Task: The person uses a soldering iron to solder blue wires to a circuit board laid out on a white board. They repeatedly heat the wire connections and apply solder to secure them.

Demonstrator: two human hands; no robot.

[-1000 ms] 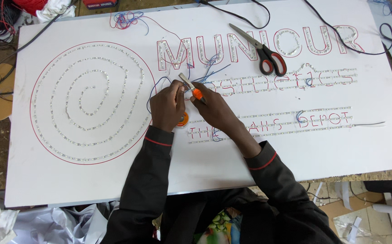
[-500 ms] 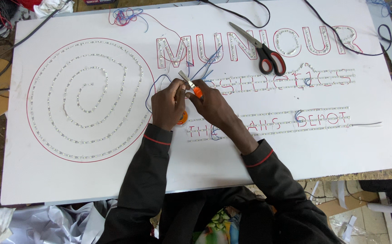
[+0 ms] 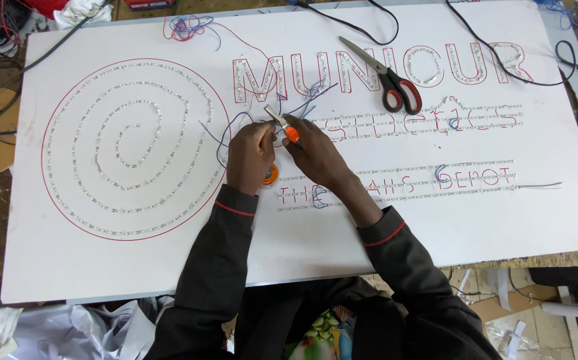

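A large white sign board [image 3: 369, 240] lies flat before me, studded with small lights that form a spiral [image 3: 129, 147] and rows of letters. My right hand [image 3: 312, 150] grips a small orange-handled cutter [image 3: 283, 123] whose metal jaws point up and left. My left hand [image 3: 250, 155] pinches thin blue wires [image 3: 235, 123] right beside those jaws. Both hands meet near the board's middle. A small orange round thing [image 3: 271, 175] peeks out below my left hand.
Red-handled scissors [image 3: 385, 73] lie on the board above and right of my hands. A bundle of red and blue wire [image 3: 185, 28] sits near the top edge. Black cables [image 3: 502, 63] cross the top right. Crumpled paper and cable clutter surround the board.
My hands stay together at the same place on the board. The view has shifted slightly; the cutter and wires look much the same.
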